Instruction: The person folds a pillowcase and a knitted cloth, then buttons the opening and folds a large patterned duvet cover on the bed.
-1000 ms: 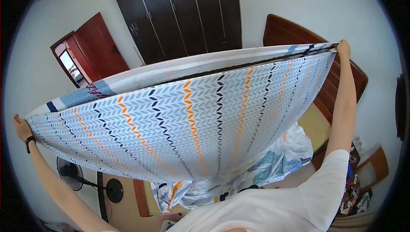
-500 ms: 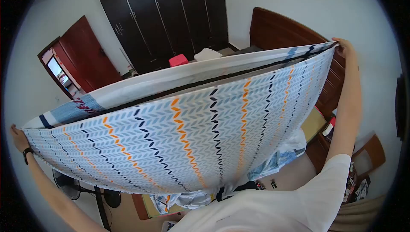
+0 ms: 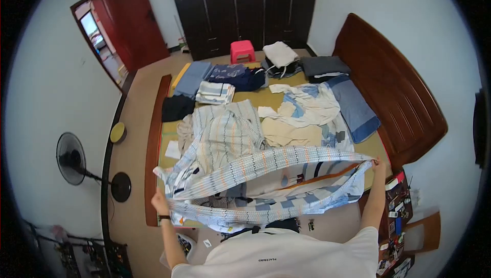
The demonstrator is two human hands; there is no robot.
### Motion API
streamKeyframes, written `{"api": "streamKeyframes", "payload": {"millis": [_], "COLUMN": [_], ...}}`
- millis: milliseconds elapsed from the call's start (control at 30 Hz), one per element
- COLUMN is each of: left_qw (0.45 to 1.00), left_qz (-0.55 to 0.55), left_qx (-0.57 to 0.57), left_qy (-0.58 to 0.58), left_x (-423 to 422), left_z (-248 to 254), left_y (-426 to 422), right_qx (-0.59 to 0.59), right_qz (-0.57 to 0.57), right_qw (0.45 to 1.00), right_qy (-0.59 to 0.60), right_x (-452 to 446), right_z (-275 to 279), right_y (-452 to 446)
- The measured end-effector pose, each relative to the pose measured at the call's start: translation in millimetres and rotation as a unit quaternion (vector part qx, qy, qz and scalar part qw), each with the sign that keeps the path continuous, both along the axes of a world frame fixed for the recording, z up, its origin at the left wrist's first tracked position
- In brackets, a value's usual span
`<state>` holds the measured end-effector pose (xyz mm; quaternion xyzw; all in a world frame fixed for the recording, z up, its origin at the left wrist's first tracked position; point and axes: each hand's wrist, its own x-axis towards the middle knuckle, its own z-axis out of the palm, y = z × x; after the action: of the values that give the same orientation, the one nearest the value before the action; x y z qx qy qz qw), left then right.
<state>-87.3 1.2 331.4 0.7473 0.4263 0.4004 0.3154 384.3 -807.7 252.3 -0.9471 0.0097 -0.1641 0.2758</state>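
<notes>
A large duvet cover, white with a leaf pattern in grey, orange and dark tones, stretches between my two hands above the near side of the bed. My left hand, with a dark band on the wrist, is closed on its left corner. At the opposite corner, my right hand pinches the fabric near the headboard side. The two layers gape apart in the middle, showing a white inside with blue patches and an orange stripe. Part of the cloth lies bunched on the bed just beyond.
Folded clothes, a grey-blue pillow and a cream garment lie on the bed. A pink stool stands behind it. The wooden headboard is right, a standing fan left, a cluttered desk near right.
Both hands have come down from a high, wide spread and moved closer together. The duvet cover has dropped from upright to low over the bed, and its layers have parted.
</notes>
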Motion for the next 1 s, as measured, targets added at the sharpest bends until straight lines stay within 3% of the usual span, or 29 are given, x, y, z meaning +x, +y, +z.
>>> {"api": "streamKeyframes", "payload": {"millis": [67,100,200,233,300,367,433,467,533,600,733,800,867,1000], "left_qw": [0.996,0.993,0.970,0.966,0.956,0.945,0.937,0.939,0.936,0.940,0.966,0.968,0.988,0.992], "left_qz": [-0.017,0.029,0.189,0.219,0.248,0.265,0.289,0.266,0.246,0.242,0.209,0.152,0.110,0.076], "left_qx": [0.060,0.109,0.131,0.112,0.136,0.175,0.166,0.171,0.180,0.199,0.146,0.197,0.090,0.076], "left_qy": [0.062,0.036,-0.082,-0.081,-0.073,-0.085,-0.102,-0.138,-0.176,-0.136,-0.054,-0.041,-0.066,-0.067], "left_x": [4.7,-7.7,-53.2,-73.8,-94.1,-97.0,-95.8,-90.8,-91.6,-100.8,-88.8,-66.7,-40.1,-15.5], "left_z": [9.2,-7.4,55.7,79.2,121.2,149.4,170.4,185.2,188.8,176.6,129.8,112.0,109.1,126.7], "left_y": [-21.6,1.7,34.9,40.2,43.0,52.3,51.8,46.6,42.5,41.2,18.7,2.4,-22.7,-41.0], "right_qx": [-0.116,-0.126,0.015,0.107,0.401,0.513,0.147,-0.030,-0.080,-0.210,-0.298,-0.355,-0.317,-0.172], "right_qz": [-0.062,-0.046,-0.171,-0.174,-0.098,-0.038,-0.112,-0.167,-0.143,-0.125,-0.035,0.027,0.031,0.026], "right_qw": [0.990,0.990,0.976,0.971,0.906,0.855,0.980,0.982,0.985,0.964,0.941,0.914,0.933,0.981], "right_qy": [0.049,0.053,0.135,0.124,0.090,0.069,0.079,0.079,0.050,0.108,0.160,0.192,0.167,0.082], "right_x": [-3.2,-3.4,-6.9,5.8,52.0,85.5,25.2,-22.5,-2.1,8.0,32.5,38.7,38.3,42.7], "right_z": [16.9,35.5,103.0,102.6,73.7,51.2,138.8,206.4,167.6,137.1,82.3,61.0,47.6,37.7], "right_y": [26.3,16.5,-13.5,-37.2,-106.7,-154.2,-39.7,50.8,6.4,-33.3,-89.8,-101.0,-97.8,-66.4]}}
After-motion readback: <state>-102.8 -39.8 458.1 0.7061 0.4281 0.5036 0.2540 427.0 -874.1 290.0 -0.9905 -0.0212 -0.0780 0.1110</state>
